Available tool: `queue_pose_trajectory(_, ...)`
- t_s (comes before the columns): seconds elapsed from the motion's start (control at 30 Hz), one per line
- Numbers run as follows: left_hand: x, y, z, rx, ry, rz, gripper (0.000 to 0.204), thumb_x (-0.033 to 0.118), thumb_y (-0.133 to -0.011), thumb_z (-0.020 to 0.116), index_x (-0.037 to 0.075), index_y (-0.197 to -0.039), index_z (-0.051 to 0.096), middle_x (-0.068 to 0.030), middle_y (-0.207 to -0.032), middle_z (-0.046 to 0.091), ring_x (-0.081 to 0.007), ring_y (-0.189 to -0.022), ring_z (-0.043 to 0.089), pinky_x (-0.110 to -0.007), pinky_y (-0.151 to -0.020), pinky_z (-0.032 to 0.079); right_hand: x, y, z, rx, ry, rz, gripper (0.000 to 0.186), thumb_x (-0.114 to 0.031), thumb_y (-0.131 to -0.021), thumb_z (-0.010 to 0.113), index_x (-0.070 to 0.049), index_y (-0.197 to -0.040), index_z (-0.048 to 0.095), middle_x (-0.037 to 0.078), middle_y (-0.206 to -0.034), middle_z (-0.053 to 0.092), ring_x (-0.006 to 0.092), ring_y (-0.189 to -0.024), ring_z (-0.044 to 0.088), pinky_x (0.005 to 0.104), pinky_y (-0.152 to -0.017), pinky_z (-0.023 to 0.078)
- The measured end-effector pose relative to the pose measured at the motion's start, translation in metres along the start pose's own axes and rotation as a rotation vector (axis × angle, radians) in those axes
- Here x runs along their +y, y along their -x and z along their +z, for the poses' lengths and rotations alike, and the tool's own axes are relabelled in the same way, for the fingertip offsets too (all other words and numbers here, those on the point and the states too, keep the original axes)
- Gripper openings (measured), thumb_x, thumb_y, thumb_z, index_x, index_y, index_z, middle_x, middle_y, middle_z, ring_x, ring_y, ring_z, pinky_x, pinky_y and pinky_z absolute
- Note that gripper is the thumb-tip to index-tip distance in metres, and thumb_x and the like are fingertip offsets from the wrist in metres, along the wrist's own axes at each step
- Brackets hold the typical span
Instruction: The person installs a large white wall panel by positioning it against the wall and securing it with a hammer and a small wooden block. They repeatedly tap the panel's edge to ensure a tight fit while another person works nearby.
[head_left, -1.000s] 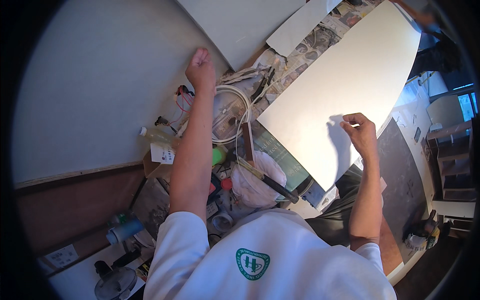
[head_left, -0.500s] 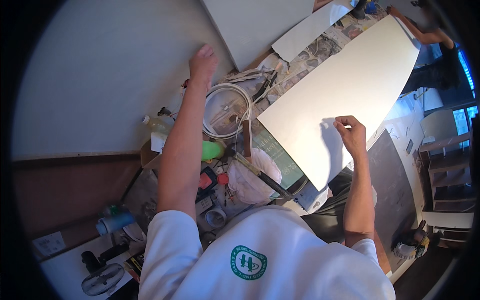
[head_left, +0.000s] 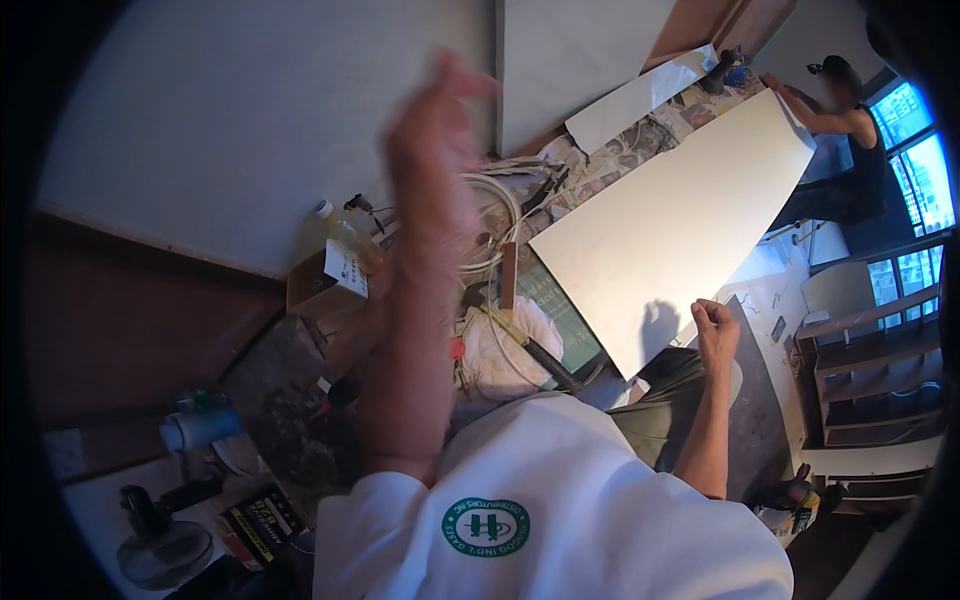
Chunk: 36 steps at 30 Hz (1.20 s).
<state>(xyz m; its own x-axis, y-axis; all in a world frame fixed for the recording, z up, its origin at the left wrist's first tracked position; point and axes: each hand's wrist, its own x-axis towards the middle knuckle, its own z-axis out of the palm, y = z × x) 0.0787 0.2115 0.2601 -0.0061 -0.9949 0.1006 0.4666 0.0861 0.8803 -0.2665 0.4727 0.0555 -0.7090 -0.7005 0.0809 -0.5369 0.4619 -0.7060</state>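
A long white sheet (head_left: 670, 220) lies diagonally over the cluttered work surface. My left hand (head_left: 430, 145) is raised over the left part of the view, in front of a large pale panel (head_left: 250, 120), its fingers smeared by motion. By the sheet's lower right edge my right hand (head_left: 715, 330) is closed in a pinch, casting a shadow on it; whatever it may hold is too small to make out. A coil of white cable (head_left: 490, 190), a wooden strip (head_left: 508, 275), a black-and-yellow handled tool (head_left: 545, 362) and a crumpled pale bundle (head_left: 480, 370) lie between my arms.
A co-worker (head_left: 855, 150) grips the sheet's far end, by a window (head_left: 915, 160). A bottle (head_left: 345, 230) and cardboard box (head_left: 318, 285) sit left of the cable. Dark shelves (head_left: 870, 380) stand at the right; a black fan (head_left: 165, 545) is at the lower left.
My left hand has risen and shifted right, now blurred. My right hand has moved down to the sheet's edge. The view has shifted, showing more of the co-worker and window.
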Motion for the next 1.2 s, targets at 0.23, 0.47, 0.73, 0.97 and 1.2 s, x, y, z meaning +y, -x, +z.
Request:
queue_pose_trajectory(0.23,-0.110,0.166,-0.044,-1.003,-0.701,-0.376,0.047,0.030,-0.086,0.080,-0.003,-0.118,0.071,-0.0125,-0.095,0.077,-0.0147,-0.080,0.071,-0.030,-0.073,0.056,-0.046,0.044,0.011,-0.164,0.015,0.073,0.033,-0.029,-0.089,0.078,0.003,-0.097,0.076,0.013,-0.083,0.075,0.0184,-0.076,0.070,0.0334,-0.071,0.054)
queue_pose_trajectory(0.47,-0.158,0.221,-0.135,-0.964,-0.642,-0.594,0.056,0.032,-0.089,0.078,-0.007,-0.127,0.066,-0.0199,-0.111,0.075,-0.0205,-0.101,0.073,-0.031,-0.090,0.056,-0.070,0.107,0.072,-0.586,0.179,-0.042,0.037,-0.037,-0.087,0.078,-0.001,-0.097,0.077,0.017,-0.084,0.075,0.0278,-0.073,0.072,0.0381,-0.072,0.056)
queue_pose_trajectory(0.73,-0.159,0.271,-0.197,-0.671,-0.367,-0.673,0.052,0.020,-0.092,0.076,-0.008,-0.134,0.060,-0.0183,-0.118,0.073,-0.0193,-0.107,0.069,-0.031,-0.096,0.053,-0.092,0.131,0.111,-0.723,0.355,-0.368,0.040,-0.037,-0.085,0.078,-0.005,-0.109,0.075,0.017,-0.111,0.071,0.0352,-0.101,0.070,0.0441,-0.088,0.055)
queue_pose_trajectory(0.97,-0.166,0.309,-0.258,-0.050,-0.117,-0.692,0.045,0.012,-0.093,0.074,-0.005,-0.132,0.061,-0.0079,-0.104,0.073,-0.0098,-0.087,0.067,-0.024,-0.077,0.053,-0.085,0.133,0.150,-0.812,0.599,-0.375,0.048,-0.040,-0.083,0.076,-0.006,-0.115,0.068,0.020,-0.108,0.071,0.0375,-0.100,0.070,0.0481,-0.088,0.056)
queue_pose_trajectory(1.2,-0.142,0.302,-0.265,0.060,-0.220,-0.694,0.038,0.015,-0.096,0.072,-0.004,-0.127,0.065,-0.0047,-0.099,0.071,-0.0077,-0.082,0.062,-0.022,-0.074,0.050,-0.114,0.130,0.140,-0.899,0.498,-0.267,0.046,-0.031,-0.079,0.074,0.000,-0.112,0.066,0.026,-0.096,0.072,0.0418,-0.093,0.070,0.0490,-0.085,0.056)
